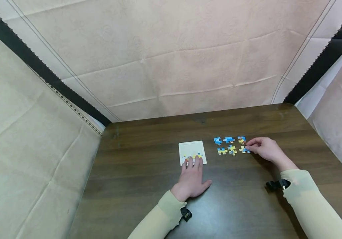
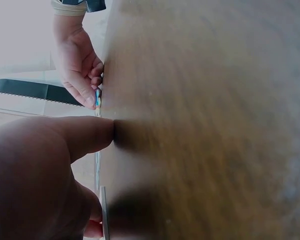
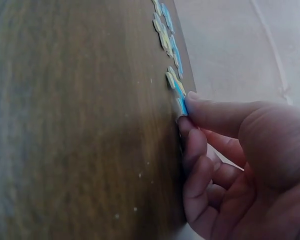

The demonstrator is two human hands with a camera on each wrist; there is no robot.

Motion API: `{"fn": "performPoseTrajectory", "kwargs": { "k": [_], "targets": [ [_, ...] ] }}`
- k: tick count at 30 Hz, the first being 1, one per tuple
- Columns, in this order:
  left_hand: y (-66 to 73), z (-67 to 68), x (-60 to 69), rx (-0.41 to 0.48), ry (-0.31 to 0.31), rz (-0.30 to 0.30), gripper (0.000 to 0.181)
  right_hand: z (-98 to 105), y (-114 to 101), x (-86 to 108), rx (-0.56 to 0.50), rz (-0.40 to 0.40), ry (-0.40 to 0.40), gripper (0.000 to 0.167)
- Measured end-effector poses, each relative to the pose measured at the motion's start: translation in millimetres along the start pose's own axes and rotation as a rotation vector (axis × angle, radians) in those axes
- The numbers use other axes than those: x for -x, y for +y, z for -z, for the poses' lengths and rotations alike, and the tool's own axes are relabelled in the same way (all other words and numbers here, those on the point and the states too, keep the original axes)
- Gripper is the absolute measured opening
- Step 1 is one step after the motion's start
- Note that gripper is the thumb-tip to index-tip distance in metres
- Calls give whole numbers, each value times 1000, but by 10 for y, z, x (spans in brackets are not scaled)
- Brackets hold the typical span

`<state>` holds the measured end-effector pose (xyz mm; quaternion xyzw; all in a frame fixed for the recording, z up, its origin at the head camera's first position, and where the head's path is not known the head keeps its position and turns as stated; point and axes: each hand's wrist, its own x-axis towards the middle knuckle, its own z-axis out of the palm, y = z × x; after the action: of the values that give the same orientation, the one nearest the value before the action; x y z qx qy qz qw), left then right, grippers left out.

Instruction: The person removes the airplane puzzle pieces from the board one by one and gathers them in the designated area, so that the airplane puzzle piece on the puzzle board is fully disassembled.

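My left hand (image 1: 191,179) lies with straight, spread fingers on the lower part of a white puzzle tray (image 1: 190,147). Some blue and yellow puzzle pieces (image 1: 199,155) show in the tray beside the fingertips, which hide part of it. To the right, my right hand (image 1: 267,149) pinches the edge of a blue and yellow puzzle piece (image 1: 244,150) between thumb and finger. In the right wrist view the thumb lies on top of that puzzle piece (image 3: 178,94), a fingertip at its underside. Its other fingers are curled.
Several loose puzzle pieces (image 1: 229,140) lie in two short rows between the tray and my right hand. All this is on a dark wooden table (image 1: 147,186). Pale cloth walls (image 1: 171,66) stand behind the table and at both sides.
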<state>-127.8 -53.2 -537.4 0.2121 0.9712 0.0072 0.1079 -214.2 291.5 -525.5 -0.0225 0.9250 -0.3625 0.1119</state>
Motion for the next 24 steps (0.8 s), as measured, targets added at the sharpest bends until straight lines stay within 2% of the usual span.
{"fn": "performPoseTrajectory", "kwargs": {
  "k": [11,20,24],
  "targets": [
    [7,10,3,6,-11,-1,94,-39,15,-6,51,-1,39,31],
    [-12,30,0,7,-13,-12,94,-7,2,-3,42,3,37,34],
    [-58,75,40,42,-33,-29,93,-10,-11,-2,17,9,62,39]
  ]
}}
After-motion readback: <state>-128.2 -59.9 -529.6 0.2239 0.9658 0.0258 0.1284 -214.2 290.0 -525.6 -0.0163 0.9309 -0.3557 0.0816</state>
